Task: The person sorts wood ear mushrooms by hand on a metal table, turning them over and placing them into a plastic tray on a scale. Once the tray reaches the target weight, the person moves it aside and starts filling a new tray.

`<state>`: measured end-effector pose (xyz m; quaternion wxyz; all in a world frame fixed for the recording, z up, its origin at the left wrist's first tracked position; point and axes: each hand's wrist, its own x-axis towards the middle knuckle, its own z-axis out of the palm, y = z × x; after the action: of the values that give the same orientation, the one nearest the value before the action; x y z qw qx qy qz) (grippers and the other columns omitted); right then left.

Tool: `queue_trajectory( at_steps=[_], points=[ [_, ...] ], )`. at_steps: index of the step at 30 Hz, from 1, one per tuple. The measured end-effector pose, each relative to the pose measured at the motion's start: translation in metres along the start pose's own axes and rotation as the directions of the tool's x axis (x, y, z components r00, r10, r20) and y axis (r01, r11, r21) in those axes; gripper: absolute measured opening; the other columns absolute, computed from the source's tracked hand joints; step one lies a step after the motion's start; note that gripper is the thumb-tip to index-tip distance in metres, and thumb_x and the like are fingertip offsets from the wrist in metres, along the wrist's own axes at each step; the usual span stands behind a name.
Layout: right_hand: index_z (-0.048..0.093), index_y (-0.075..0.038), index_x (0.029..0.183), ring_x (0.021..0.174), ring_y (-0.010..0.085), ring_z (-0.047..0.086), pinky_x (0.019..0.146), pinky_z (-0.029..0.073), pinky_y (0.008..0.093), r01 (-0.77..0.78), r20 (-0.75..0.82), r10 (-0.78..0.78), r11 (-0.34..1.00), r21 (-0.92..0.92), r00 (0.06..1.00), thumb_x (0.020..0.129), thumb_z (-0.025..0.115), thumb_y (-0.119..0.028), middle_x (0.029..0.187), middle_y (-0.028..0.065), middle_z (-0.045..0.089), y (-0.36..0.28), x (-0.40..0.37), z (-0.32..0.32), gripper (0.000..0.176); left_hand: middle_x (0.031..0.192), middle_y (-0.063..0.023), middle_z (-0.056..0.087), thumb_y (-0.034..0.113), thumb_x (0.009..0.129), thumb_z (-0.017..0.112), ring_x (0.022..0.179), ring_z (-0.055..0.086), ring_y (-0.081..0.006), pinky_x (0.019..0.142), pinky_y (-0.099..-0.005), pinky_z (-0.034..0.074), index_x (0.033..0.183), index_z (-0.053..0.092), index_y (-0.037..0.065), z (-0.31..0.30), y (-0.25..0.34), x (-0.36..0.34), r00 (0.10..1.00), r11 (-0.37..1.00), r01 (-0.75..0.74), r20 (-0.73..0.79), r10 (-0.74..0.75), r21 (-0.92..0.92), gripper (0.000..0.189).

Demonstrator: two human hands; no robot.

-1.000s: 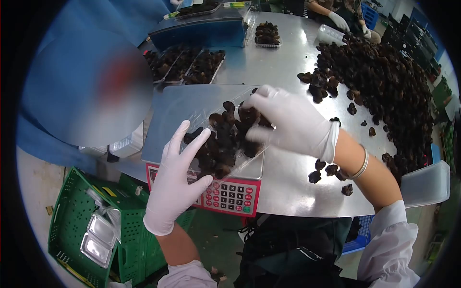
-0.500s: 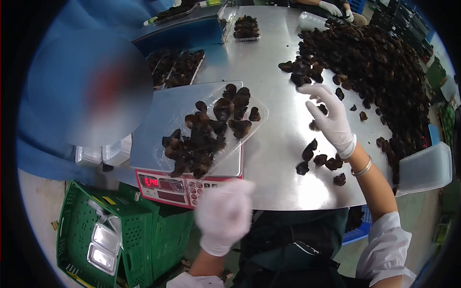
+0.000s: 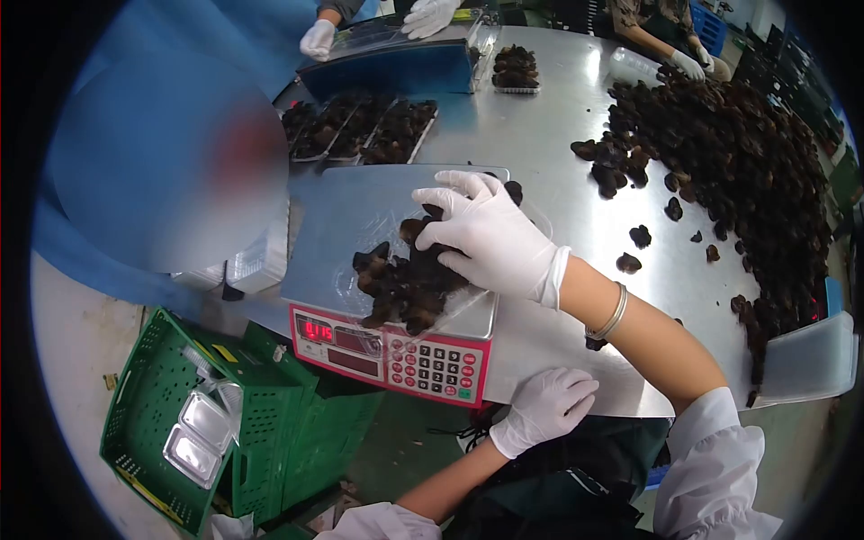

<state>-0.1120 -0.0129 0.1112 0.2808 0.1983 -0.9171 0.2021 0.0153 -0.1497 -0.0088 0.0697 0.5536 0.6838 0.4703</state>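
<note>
On the scale [image 3: 310,229] lies a clear plastic tray with a heap of dark brown wood ear mushrooms [image 3: 409,283]. My right hand [image 3: 495,236], in a white glove, reaches over the tray. Its fingers and thumb curl around some mushrooms at the heap's upper side and hide part of them. The red display [image 3: 318,329] appears to read 0.115. My left hand [image 3: 547,407], also gloved, is near the table's front edge, right of the keypad [image 3: 438,369]. Its fingers are bent together, and I see nothing in them.
A large mushroom pile [image 3: 747,171] spreads over the metal table [image 3: 553,135] on the right, beside a plastic bin [image 3: 805,360]. Filled trays [image 3: 396,130] stand behind the scale. Green crates [image 3: 261,423] sit below left. Other people's gloved hands [image 3: 430,16] show at the back.
My right hand has moved left from the loose mushrooms onto the tray. My left hand has shifted right, away from the scale's front. The display has dropped from 0.140. The view has shifted.
</note>
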Motion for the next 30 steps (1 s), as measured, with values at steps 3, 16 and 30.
queue_trajectory(
  at_steps=[3,16,30],
  points=[
    [0.071,-0.018,0.096,0.139,0.0375,0.039,0.113,0.032,0.0551,0.008,0.037,-0.007,1.000,-0.005,0.999,0.074,0.078,-0.011,0.143,0.0072,0.052,-0.001,0.006,-0.001,0.024,0.098,-0.0047,0.068,0.012,0.082,0.072,0.083,0.067,-0.0260,0.073,-0.0387,0.056,0.098,0.070,0.009,-0.001,-0.001,0.000,1.000,1.000,-0.015,-0.019,0.015,-0.013,0.016],
    [0.073,-0.016,0.088,0.140,0.0356,0.040,0.114,0.032,0.0536,-0.076,0.069,0.078,0.997,-0.034,0.995,0.071,0.083,-0.016,0.142,0.0040,0.056,-0.001,-0.001,-0.011,0.019,0.099,-0.0052,0.066,0.011,0.083,0.070,0.083,0.065,-0.0257,0.076,-0.0385,0.055,0.099,0.068,0.008,0.002,-0.002,-0.002,0.996,0.997,-0.082,-0.037,0.082,-0.002,0.017],
    [0.078,-0.015,0.088,0.134,0.0352,0.045,0.112,0.037,0.0460,-0.183,0.011,0.184,0.973,0.142,0.983,0.076,0.080,-0.012,0.129,0.0050,0.065,0.008,-0.001,-0.018,0.012,0.102,-0.0065,0.066,0.013,0.084,0.069,0.085,0.064,-0.0250,0.077,-0.0378,0.053,0.100,0.068,0.006,0.002,-0.005,-0.004,0.995,0.996,-0.093,0.034,0.093,-0.011,0.018]
  ],
)
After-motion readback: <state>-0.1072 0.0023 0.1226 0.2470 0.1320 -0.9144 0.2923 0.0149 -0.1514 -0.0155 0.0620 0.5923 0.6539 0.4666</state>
